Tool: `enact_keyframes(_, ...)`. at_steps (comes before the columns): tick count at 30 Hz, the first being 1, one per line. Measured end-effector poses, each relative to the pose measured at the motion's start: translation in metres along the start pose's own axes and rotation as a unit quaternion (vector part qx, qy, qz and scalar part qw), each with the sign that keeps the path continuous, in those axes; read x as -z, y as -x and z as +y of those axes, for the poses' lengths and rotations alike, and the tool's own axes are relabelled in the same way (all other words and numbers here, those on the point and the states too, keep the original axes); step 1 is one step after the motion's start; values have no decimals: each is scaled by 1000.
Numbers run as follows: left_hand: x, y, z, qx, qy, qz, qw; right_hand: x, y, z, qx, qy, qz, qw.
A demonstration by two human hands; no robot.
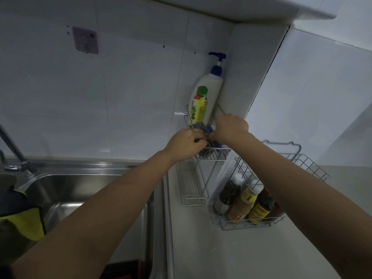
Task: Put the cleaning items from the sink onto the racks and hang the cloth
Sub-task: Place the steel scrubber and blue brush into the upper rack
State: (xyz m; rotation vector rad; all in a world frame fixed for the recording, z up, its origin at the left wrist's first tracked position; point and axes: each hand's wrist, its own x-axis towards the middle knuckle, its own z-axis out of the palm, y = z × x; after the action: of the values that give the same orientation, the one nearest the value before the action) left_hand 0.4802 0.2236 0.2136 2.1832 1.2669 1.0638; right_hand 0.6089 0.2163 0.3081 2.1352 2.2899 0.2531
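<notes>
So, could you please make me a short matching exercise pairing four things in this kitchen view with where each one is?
Things:
1. White pump bottle with blue pump
2. Yellow cloth
3. Steel wool scourer
4. Brown sauce bottles

Places:
A. At the sink's left edge
B. In the wire basket on the counter
C. Upright on the upper wall rack
D. On the small rack tier under both hands

Pairs: 1-C, 2-A, 3-D, 4-B
</notes>
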Motion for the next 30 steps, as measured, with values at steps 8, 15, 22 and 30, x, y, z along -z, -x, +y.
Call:
enact_keyframes(8, 1, 2, 0, 6, 1, -2, 1000, 1, 5, 8, -12, -21, 27, 999)
enact_keyframes(15, 1, 1, -1, 6, -9, -5, 1000, -19, 7, 17, 27, -5, 76, 997)
enact_keyframes(22, 3, 2, 4, 7, -9, -1, 1000, -42, 8, 15, 11, -40, 64, 997)
enact_keyframes(30, 2, 4, 3, -12, -75, -22, 997, -47, 11, 16, -11, -89, 59, 994)
